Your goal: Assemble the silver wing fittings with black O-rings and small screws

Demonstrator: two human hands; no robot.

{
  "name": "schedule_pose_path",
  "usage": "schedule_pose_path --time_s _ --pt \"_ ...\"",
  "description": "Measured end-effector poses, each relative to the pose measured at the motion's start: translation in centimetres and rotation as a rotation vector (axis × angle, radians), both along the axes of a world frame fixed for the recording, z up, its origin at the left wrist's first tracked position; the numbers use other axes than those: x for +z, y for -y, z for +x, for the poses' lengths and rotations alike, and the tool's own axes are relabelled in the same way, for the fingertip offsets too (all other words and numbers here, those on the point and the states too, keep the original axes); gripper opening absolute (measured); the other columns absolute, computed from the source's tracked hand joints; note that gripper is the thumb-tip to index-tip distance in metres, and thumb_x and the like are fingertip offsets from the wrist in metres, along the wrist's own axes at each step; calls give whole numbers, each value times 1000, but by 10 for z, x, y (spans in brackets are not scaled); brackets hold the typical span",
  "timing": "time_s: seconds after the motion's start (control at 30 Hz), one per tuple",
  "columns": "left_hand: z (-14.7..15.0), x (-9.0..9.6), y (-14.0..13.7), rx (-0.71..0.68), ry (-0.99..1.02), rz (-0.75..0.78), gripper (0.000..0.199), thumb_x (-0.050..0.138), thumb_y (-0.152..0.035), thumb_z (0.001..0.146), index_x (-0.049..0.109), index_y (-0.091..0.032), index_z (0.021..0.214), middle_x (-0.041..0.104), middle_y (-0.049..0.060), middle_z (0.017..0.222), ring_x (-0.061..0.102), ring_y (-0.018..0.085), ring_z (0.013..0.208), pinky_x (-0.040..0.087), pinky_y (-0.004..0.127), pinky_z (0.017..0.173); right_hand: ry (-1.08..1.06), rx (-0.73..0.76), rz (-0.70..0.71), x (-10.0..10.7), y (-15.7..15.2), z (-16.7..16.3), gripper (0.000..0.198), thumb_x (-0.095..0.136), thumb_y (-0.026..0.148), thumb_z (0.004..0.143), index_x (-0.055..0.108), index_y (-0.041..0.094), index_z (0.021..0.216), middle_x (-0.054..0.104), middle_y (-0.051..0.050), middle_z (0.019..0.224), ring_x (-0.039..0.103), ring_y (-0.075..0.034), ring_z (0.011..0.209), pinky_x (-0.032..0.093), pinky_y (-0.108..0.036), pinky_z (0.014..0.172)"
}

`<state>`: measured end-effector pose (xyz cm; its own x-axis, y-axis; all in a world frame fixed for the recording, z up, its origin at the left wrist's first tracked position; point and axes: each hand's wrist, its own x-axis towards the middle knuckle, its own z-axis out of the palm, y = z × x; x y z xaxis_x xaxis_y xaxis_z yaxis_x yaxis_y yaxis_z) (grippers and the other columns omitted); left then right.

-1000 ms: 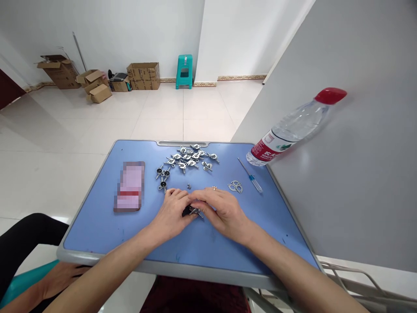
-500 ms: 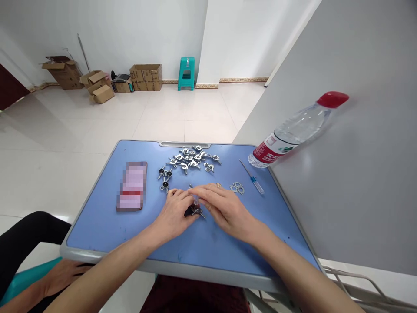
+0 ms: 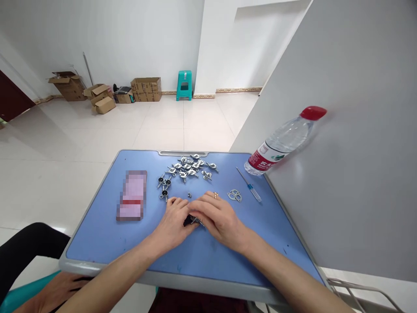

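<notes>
My left hand point(image 3: 176, 221) is closed around a small metal part with a black piece point(image 3: 196, 220), low over the table. Over the top of that part, my right hand point(image 3: 219, 216) curls with thumb and fingers together; whatever its fingertips pinch is hidden. Just beyond my hands lie a few tiny screws or nuts point(image 3: 189, 195). Three metal parts with black round centres point(image 3: 164, 193) lie to the left of them. Further back is a pile of similar silver metal parts point(image 3: 187, 166). Flat metal plates with holes point(image 3: 234, 195) rest right of my right hand.
On the blue table point(image 3: 97, 234) lie a blurred phone point(image 3: 132, 195) at left and a screwdriver point(image 3: 249, 184) at right. A water bottle point(image 3: 276, 145) leans against the grey panel point(image 3: 352, 174). Another person's hand point(image 3: 61, 289) shows at lower left.
My right fingers have closed down over the part, and a clear piece seen between them is now hidden. The view has tilted slightly up. The loose parts lie as before.
</notes>
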<state>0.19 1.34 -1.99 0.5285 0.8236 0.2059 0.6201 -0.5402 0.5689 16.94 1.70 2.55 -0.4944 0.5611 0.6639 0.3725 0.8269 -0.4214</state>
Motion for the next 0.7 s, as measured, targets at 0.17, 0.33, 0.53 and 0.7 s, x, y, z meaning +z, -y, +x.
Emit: schedule_pose_path --time_s 0.17,0.33,0.53,0.7 --pt "0 3 1 -2 14 -19 8 63 -17 83 58 -21 88 64 -1 86 54 20 87 39 40 88 14 151 -128 8 -1 6 31 36 8 96 55 19 119 67 -7 95 58 -17 81 48 -33 73" --pt "0 5 2 0 -2 -15 14 64 -19 84 59 -21 97 65 0 89 54 20 87 39 41 89 -75 50 -58 1 -1 3 18 46 9 95 58 20 102 67 -2 81 58 -15 70 51 -34 82" --pt "0 2 1 -6 -1 25 10 64 -23 87 58 -21 94 66 1 97 54 20 89 38 41 90 -66 -74 -42 -4 -1 -1 8 49 16 95 56 20 93 61 -1 73 54 -15 66 51 -33 73" --pt "0 3 1 5 -24 15 3 60 -19 86 58 -21 85 63 0 86 53 19 86 39 40 88 11 43 -14 7 -1 3 20 41 15 98 58 19 109 65 -4 82 53 -15 66 44 -30 64"
